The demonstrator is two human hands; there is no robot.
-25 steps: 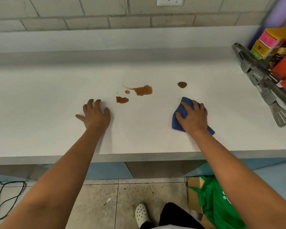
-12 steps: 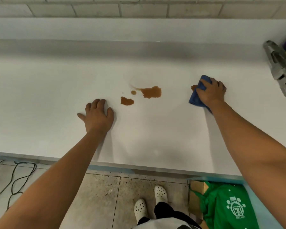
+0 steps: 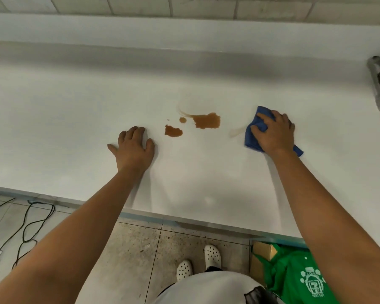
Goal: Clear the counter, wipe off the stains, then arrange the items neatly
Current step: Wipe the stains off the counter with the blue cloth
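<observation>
On the white counter lie three brown stains: a large one, a middling one and a small dot between them, plus a faint pale streak beside the one blue cloth. Pale tiles line the wall behind; below the counter edge a speckled tile floor holds one black cable and a green bag. The left hand lies flat, fingers spread, near the stains. The right hand presses down on the cloth, fingers bent over it, right of the stains.
</observation>
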